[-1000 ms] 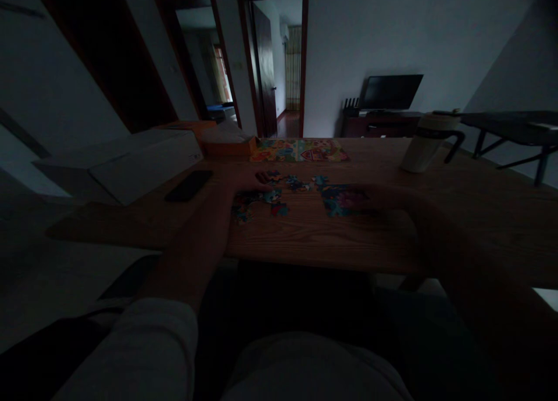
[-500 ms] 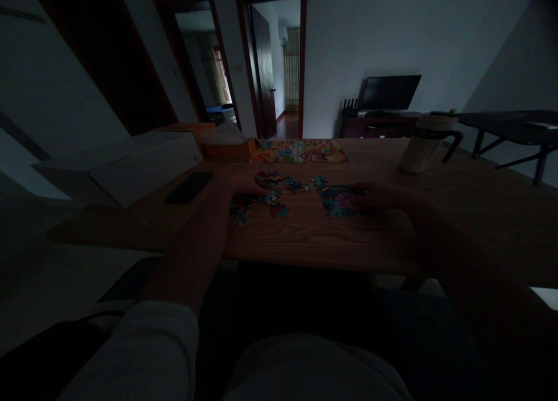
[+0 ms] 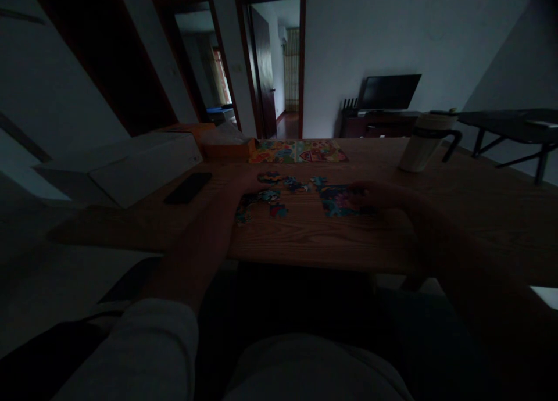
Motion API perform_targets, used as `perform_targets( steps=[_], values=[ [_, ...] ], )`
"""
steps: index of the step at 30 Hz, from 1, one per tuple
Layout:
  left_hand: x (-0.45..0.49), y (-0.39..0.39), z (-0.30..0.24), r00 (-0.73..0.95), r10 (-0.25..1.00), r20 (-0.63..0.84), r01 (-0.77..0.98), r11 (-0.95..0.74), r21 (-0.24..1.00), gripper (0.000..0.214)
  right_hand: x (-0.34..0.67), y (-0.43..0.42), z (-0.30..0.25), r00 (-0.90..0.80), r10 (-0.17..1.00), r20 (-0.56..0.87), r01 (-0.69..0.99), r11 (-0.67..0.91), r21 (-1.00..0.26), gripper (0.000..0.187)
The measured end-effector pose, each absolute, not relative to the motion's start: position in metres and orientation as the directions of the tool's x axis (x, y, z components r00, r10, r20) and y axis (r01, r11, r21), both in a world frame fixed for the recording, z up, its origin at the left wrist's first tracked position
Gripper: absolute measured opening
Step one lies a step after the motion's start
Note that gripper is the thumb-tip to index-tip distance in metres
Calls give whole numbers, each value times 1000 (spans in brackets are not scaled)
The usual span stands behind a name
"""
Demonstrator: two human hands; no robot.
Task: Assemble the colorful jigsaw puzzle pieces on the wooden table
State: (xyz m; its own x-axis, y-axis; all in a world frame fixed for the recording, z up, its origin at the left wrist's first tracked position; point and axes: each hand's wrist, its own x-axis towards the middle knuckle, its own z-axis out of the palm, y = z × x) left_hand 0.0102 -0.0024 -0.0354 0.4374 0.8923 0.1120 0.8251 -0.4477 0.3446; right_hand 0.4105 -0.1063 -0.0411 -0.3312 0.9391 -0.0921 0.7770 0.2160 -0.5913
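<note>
The light is dim. My left hand (image 3: 247, 182) is low over the table's left middle, beside loose jigsaw pieces (image 3: 270, 178); its fingers blur into the dark wood and what they hold, if anything, does not show. More loose pieces (image 3: 261, 197) lie just right of my left wrist, with a red and teal piece (image 3: 278, 210) nearer me. My right hand (image 3: 372, 194) is over the right side of a joined blue, pink and teal puzzle section (image 3: 333, 202). Its fingers are bent down onto that section, hiding part of it and whatever is between them.
Behind the pieces lies a colourful picture sheet (image 3: 300, 151), beside an orange tissue box (image 3: 229, 150). A black phone (image 3: 189, 188) and a long white box (image 3: 139, 163) occupy the left. A cream mug with a black handle (image 3: 421, 148) stands at the back right of the wooden table (image 3: 300, 244).
My left hand has shifted slightly back and left, uncovering more of the loose pieces. My right hand stays over the joined section, which has barely moved.
</note>
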Motion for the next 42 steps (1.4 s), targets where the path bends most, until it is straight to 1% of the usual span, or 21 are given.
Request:
perform_targets(
  steps=[3,6,8,10,12,15,16,17,19,21,22,24,25,27,28,30,32,34,36,37,42],
  values=[
    [13,-1,-36,443,889,116,816,-454,357,61,413,-102,-40,-263,956,-130,760,122,-638,35],
    [14,0,-35,378,920,107,843,-389,372,66,416,-98,-38,-149,988,-35,735,88,-672,30],
    [13,0,-33,296,951,92,852,-306,425,68,418,-97,-37,-102,995,-21,691,56,-720,32],
    [10,-1,-29,224,970,93,824,-240,513,61,418,-97,-36,-59,998,-37,636,9,-771,34],
    [10,-5,-21,204,970,132,772,-242,588,48,417,-98,-37,-10,999,-43,592,-29,-805,34],
    [24,-20,-3,244,943,227,658,-333,675,37,411,-97,-40,2,999,-35,552,-30,-833,33],
    [35,-27,3,260,931,255,577,-361,732,37,408,-97,-42,-12,1000,-23,549,-12,-836,33],
    [47,-36,8,298,913,277,491,-396,776,37,406,-96,-44,-27,1000,-8,551,8,-835,32],
    [79,-56,15,450,845,288,390,-476,788,34,401,-94,-47,-67,998,4,554,41,-832,33],
    [114,-76,16,622,737,267,339,-560,756,31,398,-92,-50,-112,994,11,562,73,-824,33],
    [130,-85,14,700,676,228,328,-589,739,28,397,-92,-51,-137,990,18,578,95,-811,32],
    [160,-98,5,821,554,138,313,-639,703,23,396,-91,-51,-167,985,46,646,144,-749,28],
    [171,-101,-1,847,516,130,304,-668,679,19,397,-91,-51,-168,984,60,692,161,-703,27],
    [186,-103,-16,859,492,140,316,-726,611,17,399,-90,-50,-146,986,79,776,163,-609,27],
    [189,-103,-23,852,501,153,335,-745,577,16,400,-89,-50,-130,988,83,805,154,-573,28],
    [189,-101,-34,845,509,163,377,-784,493,18,403,-88,-50,-115,989,90,836,145,-529,31],
    [182,-101,-39,871,465,158,381,-843,380,24,406,-87,-51,-123,986,110,849,162,-503,33],
    [174,-102,-39,911,387,144,337,-899,280,34,407,-86,-51,-146,982,121,851,187,-491,32],
    [169,-105,-35,934,333,126,297,-924,240,41,408,-86,-49,-163,982,100,851,191,-489,32],
    [168,-107,-32,940,319,116,287,-929,234,42,408,-87,-48,-168,982,91,852,190,-487,33],
    [172,-115,-30,955,279,95,257,-946,195,30,406,-89,-46,-187,979,82,857,203,-473,33]
  ],
)
